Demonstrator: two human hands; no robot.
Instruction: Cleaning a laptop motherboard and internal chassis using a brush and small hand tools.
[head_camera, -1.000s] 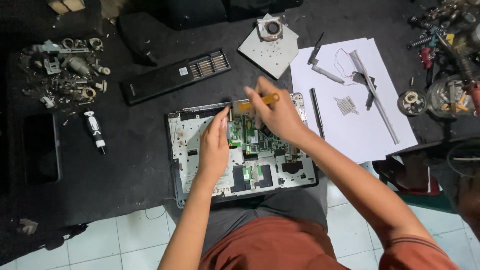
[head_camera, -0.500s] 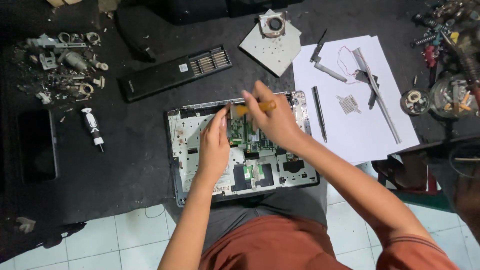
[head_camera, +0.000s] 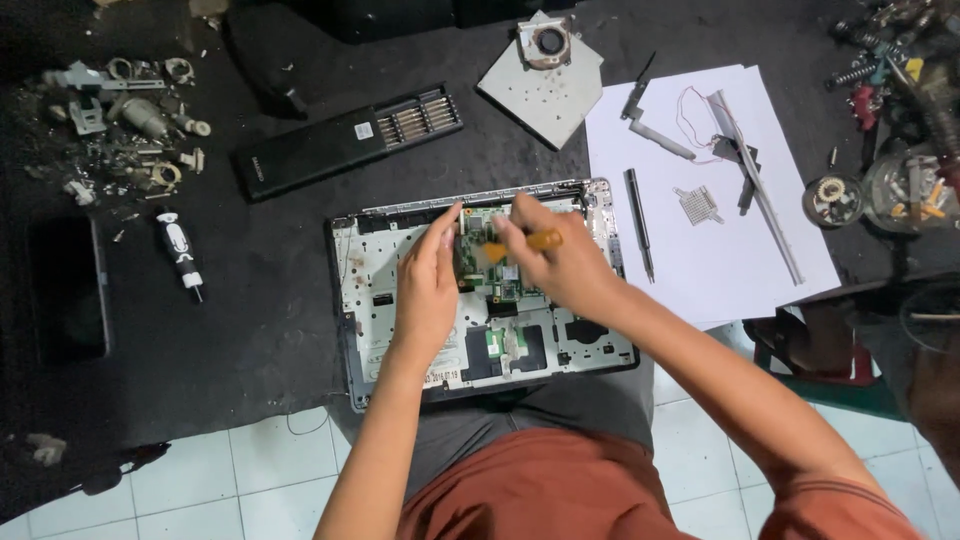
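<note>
The left hand lies flat, fingers together, steadying the opened laptop base while the right hand, fingers clamped on an orange-handled screwdriver, works the green circuit board.

right hand: orange-handled screwdriver tilted lower | left hand: fingertips reached board's top edge

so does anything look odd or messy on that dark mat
Yes: a heap of small grey metal parts and debris lies strewn at the mat's far left corner, and the opened silver laptop base sits slightly askew, overhanging the mat's near edge.
</note>
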